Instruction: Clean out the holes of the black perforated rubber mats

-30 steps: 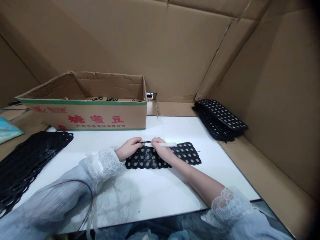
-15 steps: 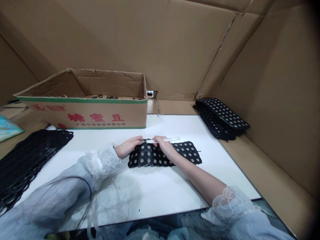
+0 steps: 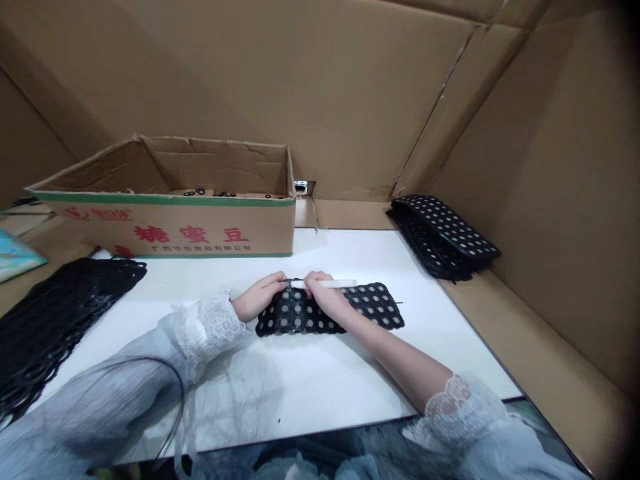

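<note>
"Where's your dotted black strip [image 3: 373,305]?"
"Nearer you than the carton [image 3: 265,227], mostly rightward; your left hand [image 3: 261,297] pinches the strip's edge, your right hand [image 3: 325,295] grips a pen-like tool [image 3: 340,284] (white, slim)."

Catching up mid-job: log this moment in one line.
left hand: holding dotted black piece; right hand: holding white pen-like tool; tool tip: at piece's far edge
</note>
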`<state>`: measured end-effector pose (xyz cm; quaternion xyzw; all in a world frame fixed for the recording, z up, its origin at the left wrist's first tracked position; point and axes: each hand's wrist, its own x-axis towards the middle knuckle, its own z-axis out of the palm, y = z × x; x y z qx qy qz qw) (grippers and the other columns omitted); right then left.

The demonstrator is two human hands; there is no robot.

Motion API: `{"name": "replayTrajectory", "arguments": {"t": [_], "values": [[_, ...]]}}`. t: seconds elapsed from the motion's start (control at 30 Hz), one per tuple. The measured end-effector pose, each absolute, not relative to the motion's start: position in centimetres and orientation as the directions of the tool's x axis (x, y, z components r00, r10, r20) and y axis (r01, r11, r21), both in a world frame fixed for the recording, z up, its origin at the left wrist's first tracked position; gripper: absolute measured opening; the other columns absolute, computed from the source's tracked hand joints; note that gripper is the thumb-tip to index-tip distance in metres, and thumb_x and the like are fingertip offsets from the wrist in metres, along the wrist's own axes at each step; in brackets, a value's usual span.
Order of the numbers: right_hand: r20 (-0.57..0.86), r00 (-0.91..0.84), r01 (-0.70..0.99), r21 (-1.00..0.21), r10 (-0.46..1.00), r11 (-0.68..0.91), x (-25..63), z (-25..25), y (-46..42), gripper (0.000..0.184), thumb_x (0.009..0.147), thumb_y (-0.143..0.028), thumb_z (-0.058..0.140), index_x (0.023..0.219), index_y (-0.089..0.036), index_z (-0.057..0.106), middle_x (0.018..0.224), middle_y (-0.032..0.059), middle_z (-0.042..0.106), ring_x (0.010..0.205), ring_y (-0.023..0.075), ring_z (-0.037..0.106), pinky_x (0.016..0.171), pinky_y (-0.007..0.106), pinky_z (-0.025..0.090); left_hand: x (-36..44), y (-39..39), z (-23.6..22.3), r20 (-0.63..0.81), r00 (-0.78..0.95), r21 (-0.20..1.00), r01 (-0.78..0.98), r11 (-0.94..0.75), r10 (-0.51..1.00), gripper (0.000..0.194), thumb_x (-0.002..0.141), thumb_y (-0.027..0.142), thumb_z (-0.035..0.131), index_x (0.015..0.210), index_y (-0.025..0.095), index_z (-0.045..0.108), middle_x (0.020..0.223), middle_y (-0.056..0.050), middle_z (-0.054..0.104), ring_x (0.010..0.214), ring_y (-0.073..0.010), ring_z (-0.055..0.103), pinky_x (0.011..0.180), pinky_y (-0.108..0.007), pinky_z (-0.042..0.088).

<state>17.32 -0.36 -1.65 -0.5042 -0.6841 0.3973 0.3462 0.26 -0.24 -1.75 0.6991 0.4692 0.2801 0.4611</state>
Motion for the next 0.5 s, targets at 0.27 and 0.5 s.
{"name": "replayTrajectory", "arguments": {"t": [0.27, 0.5], "values": [[0.266, -0.381, 0.736, -0.492, 0.886, 0.464, 16.48, -2.63, -0.83, 0.03, 0.084, -0.027, 0.032, 0.058, -0.019, 0.044, 0.074, 0.0036, 0.046, 0.078, 0.0172, 0.037, 0.071, 0.032, 0.029, 0.87, -0.85, -1.97, 0.168, 0.386, 0.582, 0.704, -0.408, 0.907, 0.013, 0.079, 0.021, 0.031, 0.067, 0.019, 0.037, 0.069, -0.003, 0.042, 0.074, -0.0199, 0.039, 0.074, -0.036, 0.031], [0.282, -0.386, 0.683, -0.552, 0.878, 0.478, 17.17, -1.98, -0.53, 0.029, 0.084, -0.027, 0.032, 0.059, -0.019, 0.045, 0.074, 0.0028, 0.046, 0.079, 0.017, 0.037, 0.073, 0.031, 0.03, 0.3, -0.67, -1.43, 0.194, 0.444, 0.576, 0.671, -0.468, 0.875, 0.015, 0.081, 0.023, 0.03, 0.072, 0.018, 0.04, 0.074, -0.003, 0.044, 0.077, -0.019, 0.04, 0.075, -0.034, 0.033]]}}
